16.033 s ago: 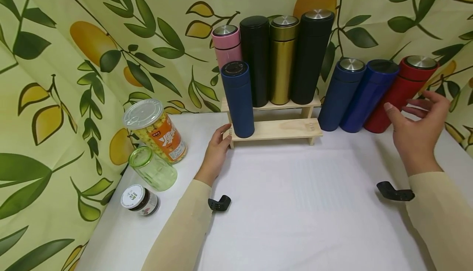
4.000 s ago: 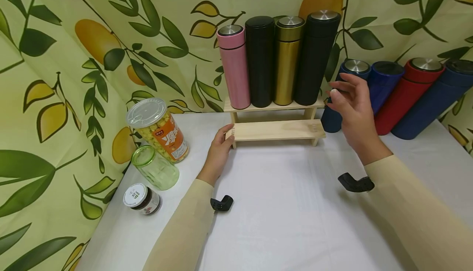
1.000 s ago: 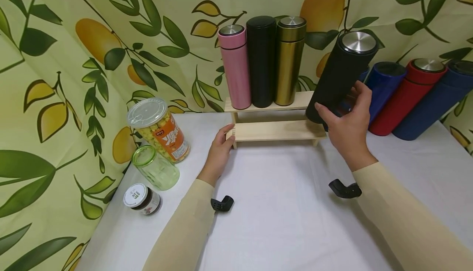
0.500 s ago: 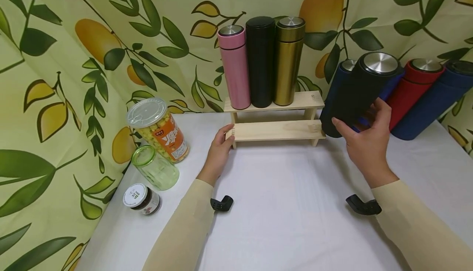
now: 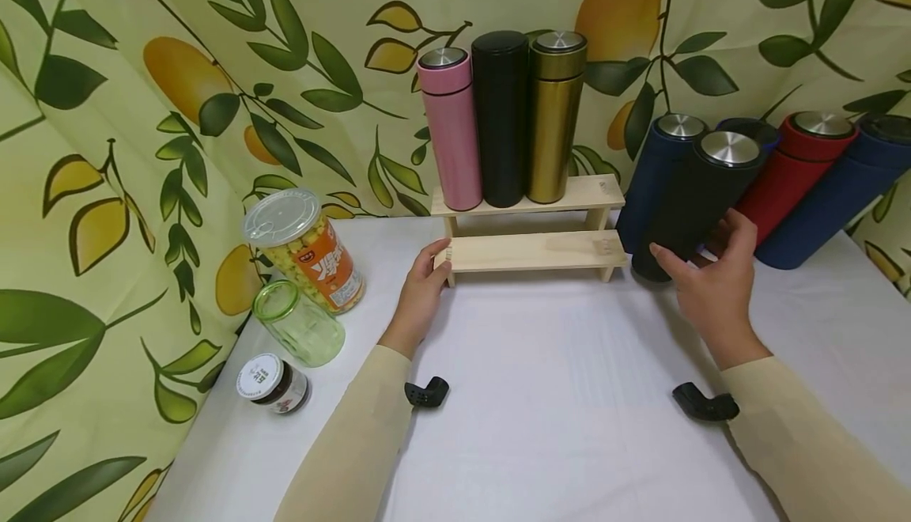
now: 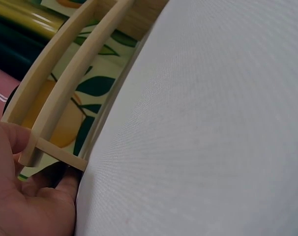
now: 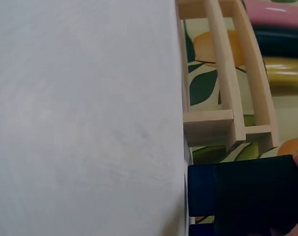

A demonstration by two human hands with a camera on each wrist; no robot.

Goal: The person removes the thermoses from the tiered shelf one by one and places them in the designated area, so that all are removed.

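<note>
Silver-topped black bottle [image 5: 697,199]: directly ahead of the right hand [image 5: 719,293], well to the right of the left hand [image 5: 415,294]; right hand nearer. Long axis near upright, top slanting rightward in head view, as its neighbours do. Right thumb and fingers curl round its lower body, spread to its width. Base perhaps just off the white cloth [image 5: 541,395]; right wrist view too dark to settle it. Navy bottle [image 5: 656,162] close behind, to its left. Left hand pinches the left end of the 2-tier wooden stand [image 5: 530,251], thumb on top.
</note>
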